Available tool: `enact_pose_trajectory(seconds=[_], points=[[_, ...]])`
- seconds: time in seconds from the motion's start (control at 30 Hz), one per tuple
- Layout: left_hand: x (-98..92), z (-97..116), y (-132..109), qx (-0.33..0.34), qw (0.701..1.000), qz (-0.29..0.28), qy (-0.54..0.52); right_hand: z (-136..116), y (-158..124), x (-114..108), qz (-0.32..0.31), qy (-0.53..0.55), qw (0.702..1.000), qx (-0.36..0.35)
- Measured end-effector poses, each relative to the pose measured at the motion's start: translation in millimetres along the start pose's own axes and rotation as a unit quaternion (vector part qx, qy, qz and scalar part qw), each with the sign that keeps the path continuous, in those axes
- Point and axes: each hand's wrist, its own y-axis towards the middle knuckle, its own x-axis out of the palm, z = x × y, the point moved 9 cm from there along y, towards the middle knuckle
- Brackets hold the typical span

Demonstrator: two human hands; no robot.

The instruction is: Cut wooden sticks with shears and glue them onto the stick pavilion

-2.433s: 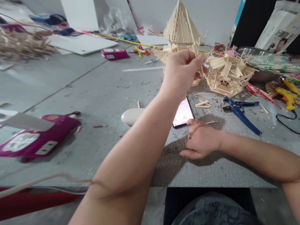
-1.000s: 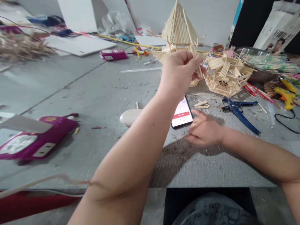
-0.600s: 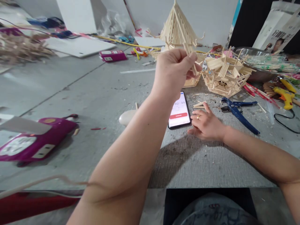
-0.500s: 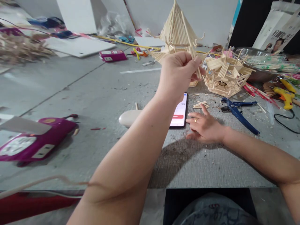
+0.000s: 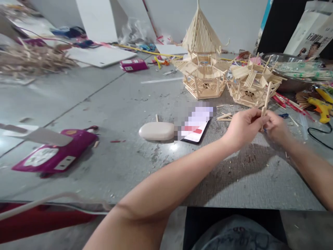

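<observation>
Thin pale wooden sticks [image 5: 267, 97] stand upright in my left hand [image 5: 246, 126], pinched between thumb and fingers. Close against it on the right is my right hand [image 5: 278, 127], blurred, with its fingers curled by the sticks' lower end; whatever they grip is hidden. Blue hand cutters [image 5: 283, 115] lie mostly covered by my hands, with only a handle end showing clearly. Left of my hands a few short cut sticks [image 5: 224, 117] rest on the table beside a phone [image 5: 192, 133], whose screen is partly pixelated.
Behind stand a stick-built pagoda with a pointed roof [image 5: 201, 38] and a lower roofless stick model [image 5: 249, 81]. A yellow glue gun [image 5: 321, 109] and metal bowl [image 5: 288, 81] are at right. A beige oval case [image 5: 157, 132] and purple power strip [image 5: 59, 152] lie left.
My left hand has come down and right from in front of the pagoda, bringing the sticks. My right hand has left the phone's side, moved right over the cutters and curled its fingers.
</observation>
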Motion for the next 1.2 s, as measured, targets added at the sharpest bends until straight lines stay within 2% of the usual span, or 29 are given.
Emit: enact_pose_trajectory(seconds=[0.07,0.13,0.23,0.37,0.5,0.7,0.97,1.2], points=[[1.3,-15,-1,-0.027,1.000,0.004,-0.013,14,-2,-21,0.068,0.072,0.994,0.034],[4.1,-29,-1,-0.061,0.998,-0.011,0.009,14,-3,-29,0.094,0.155,0.983,0.037],[15.1,-43,-3,-0.095,0.989,-0.080,0.085,-4,-5,-26,0.064,0.225,0.972,0.007],[26.0,-44,-6,-0.081,0.977,-0.140,0.141,-22,-12,-12,-0.006,0.180,0.984,0.001],[26.5,-46,-6,-0.078,0.975,-0.143,0.152,-28,-15,-10,-0.007,0.195,0.981,-0.020],[31.1,-49,-8,-0.067,0.971,-0.169,0.153,-21,-14,-4,-0.023,0.220,0.975,0.002],[32.6,-48,-9,-0.076,0.973,-0.171,0.135,-10,-15,-1,-0.025,0.251,0.967,0.034],[30.5,-49,-7,-0.078,0.977,-0.155,0.122,-12,-16,-1,-0.038,0.258,0.965,0.019]])
